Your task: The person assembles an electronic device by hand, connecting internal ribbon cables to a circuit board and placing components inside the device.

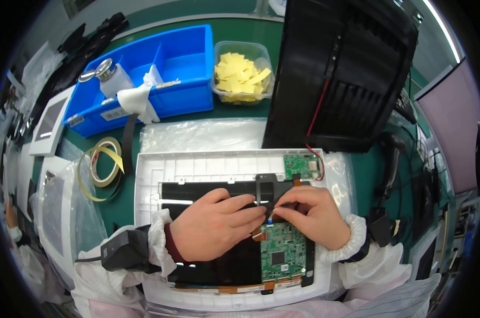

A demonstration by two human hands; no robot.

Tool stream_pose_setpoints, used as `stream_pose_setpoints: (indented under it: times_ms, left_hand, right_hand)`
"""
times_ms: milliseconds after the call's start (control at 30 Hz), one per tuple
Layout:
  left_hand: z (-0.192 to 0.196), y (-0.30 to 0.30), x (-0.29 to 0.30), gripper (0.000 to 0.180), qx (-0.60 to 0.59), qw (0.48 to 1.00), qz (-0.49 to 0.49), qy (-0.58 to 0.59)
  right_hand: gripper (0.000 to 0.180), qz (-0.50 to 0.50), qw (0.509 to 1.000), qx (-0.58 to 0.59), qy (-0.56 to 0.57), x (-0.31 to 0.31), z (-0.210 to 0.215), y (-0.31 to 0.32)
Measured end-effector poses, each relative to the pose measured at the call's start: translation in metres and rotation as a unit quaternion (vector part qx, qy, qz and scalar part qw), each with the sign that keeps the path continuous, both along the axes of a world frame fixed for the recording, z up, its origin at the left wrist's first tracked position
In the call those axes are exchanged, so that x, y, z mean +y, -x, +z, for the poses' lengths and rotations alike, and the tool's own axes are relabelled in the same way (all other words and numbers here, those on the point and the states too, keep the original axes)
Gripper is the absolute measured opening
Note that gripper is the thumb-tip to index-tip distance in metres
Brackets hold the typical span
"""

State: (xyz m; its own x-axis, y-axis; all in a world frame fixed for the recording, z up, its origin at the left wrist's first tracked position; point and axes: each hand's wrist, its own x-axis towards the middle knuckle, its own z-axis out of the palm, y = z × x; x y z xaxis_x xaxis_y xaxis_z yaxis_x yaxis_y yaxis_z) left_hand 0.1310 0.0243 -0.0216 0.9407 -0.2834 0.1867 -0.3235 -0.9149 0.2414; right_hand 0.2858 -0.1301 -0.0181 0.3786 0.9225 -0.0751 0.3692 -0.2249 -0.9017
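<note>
Nearest the camera, gathered white sleeves (377, 270), with a boxy black device (124, 250) strapped at the left wrist. Just beyond, over a white plastic housing (144, 196), two bare hands at work. With the left hand (210, 228), palm down and fingers half bent, reaches across a glossy black panel (208, 273) toward a black bracket (266, 177); cannot tell whether anything sits in its grasp. With the right hand (316, 217), brings thumb and forefinger close together just above a blue-tabbed connector (270, 222); cannot tell whether anything is pinched between them. Directly below those fingertips, a green circuit board (295, 249) on the right part of the panel, inside the housing. At the housing's upper right corner, a smaller green board (297, 165), with a red cable (322, 161) running up to a ribbed black casing (303, 63) propped upright behind. Farther back on the green bench (240, 117), a blue divided bin (184, 98) with a metal-topped bottle (115, 79) inside and a white cloth (139, 100) over its front wall. Beside it, a clear tub (216, 87) of yellow slips (237, 71). To the left, a tape roll (103, 183); to the right, a black handheld scanner (392, 164).
</note>
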Motion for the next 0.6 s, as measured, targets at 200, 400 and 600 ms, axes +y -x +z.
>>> stream_pose_setpoints:
  times_ms: [200, 400, 600]
  left_hand:
    - [-0.001, -0.004, 0.009, 0.033, 0.0, 1.0, -0.007, 0.022]
    - [0.018, -0.01, 0.018, 0.033, 0.019, 0.993, -0.098, -0.064]
    - [0.015, -0.04, 0.035, 0.035, 0.001, 0.968, -0.215, -0.126]
  right_hand:
    - [0.01, -0.017, 0.999, 0.038, -0.018, -0.001, -0.006, -0.001]
    - [0.011, 0.001, 0.999, 0.036, -0.018, 0.0, 0.0, 0.002]
    - [0.011, -0.01, 1.0, 0.026, -0.013, 0.0, -0.005, -0.004]
